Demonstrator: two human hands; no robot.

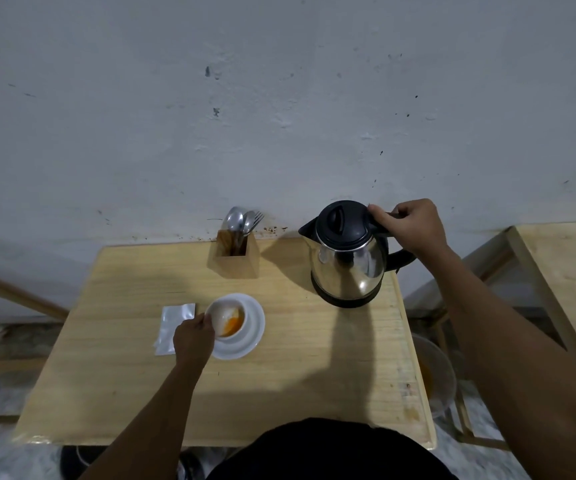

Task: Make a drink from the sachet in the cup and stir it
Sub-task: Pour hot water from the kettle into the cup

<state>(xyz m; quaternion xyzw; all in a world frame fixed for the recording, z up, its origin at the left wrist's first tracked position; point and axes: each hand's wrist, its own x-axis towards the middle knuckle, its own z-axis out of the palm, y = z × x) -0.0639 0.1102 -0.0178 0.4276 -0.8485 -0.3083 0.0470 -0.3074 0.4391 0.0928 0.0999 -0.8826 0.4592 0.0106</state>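
Note:
A white cup (227, 315) stands on a white saucer (250, 336) near the middle of the wooden table (314, 375); orange powder or liquid shows inside it. My left hand (193, 336) grips the cup's left rim. Just left of the cup lies a white sachet (173, 325), flat on the table. At the back right sits a steel kettle (347, 258) with a black lid, its spout pointing left. My right hand (409, 225) is closed around the kettle's black handle. The kettle rests on the table.
A wooden holder (234, 256) with spoons and a fork stands at the back against the wall. A second wooden table (563, 268) is at the right. A bowl (433, 375) sits low beside the table's right edge.

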